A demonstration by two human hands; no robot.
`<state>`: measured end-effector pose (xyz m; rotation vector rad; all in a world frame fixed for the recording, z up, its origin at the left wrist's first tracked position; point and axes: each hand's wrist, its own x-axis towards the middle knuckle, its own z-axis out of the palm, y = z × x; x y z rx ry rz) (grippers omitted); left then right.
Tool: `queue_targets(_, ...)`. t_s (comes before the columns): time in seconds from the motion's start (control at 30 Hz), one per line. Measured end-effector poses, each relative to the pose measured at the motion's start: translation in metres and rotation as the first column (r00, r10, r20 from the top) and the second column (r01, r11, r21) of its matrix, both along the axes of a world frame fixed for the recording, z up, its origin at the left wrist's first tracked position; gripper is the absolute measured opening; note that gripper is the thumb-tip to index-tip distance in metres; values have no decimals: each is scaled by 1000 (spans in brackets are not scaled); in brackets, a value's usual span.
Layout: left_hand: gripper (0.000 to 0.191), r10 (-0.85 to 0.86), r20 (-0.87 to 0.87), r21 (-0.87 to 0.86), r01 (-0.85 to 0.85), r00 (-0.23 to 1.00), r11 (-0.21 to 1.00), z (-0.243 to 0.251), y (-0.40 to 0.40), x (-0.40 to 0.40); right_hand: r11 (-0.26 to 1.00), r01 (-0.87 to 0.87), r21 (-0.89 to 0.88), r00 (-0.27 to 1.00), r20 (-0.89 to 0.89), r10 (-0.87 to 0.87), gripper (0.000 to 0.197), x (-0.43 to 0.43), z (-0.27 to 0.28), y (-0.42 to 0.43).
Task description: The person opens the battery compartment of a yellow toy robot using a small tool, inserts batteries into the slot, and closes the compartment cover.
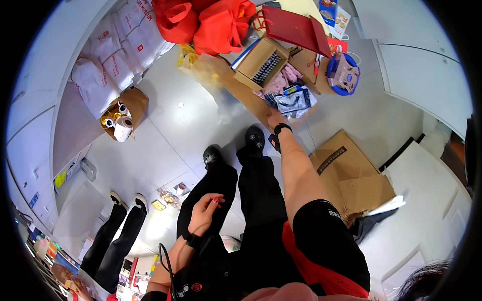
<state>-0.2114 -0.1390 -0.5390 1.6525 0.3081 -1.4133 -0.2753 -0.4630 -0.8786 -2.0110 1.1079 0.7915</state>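
My right hand, with a black band at the wrist, grips the near edge of a large open cardboard box; some of its fingers are hidden. Just beyond it in the box lie silvery plastic packets and pink cloth. A smaller open carton there holds rows of dark-topped items. In front of my left thigh, my left hand hangs loosely curled and holds nothing. A dark red paper bag leans over the far side of the box.
Red bags and stacked white packages stand at the back left. A brown paper bag holds rolls. Right of me is a flattened carton; a blue bin stands beyond. Another person's legs are at lower left.
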Motion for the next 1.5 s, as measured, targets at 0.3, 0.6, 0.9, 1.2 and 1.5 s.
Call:
queue_targets(0.3,24,45,-62,-34,-47,997,998,-16,12,14,987,15,-158,988,153,9,46,-63,-106,-12)
queue_targets(0.6,24,58,-45,-22,-59,997,998,-9,23,7,961,250,-118,894,410,-182,43,6,8,-20)
queue_targets(0.9,24,39,-97,15,-37,995,999,-46,33,24,184,907,379,95,242,-966,43,20,-107,-17)
queue_targets(1.2,24,36,-64,32,-34,997,999,-44,32,26,728,602,-328,795,166,-583,26,47,-50,6)
queue_targets(1.5,23,-37,71,-35,39,997,999,29,24,23,492,767,412,445,211,-871,16,41,129,18)
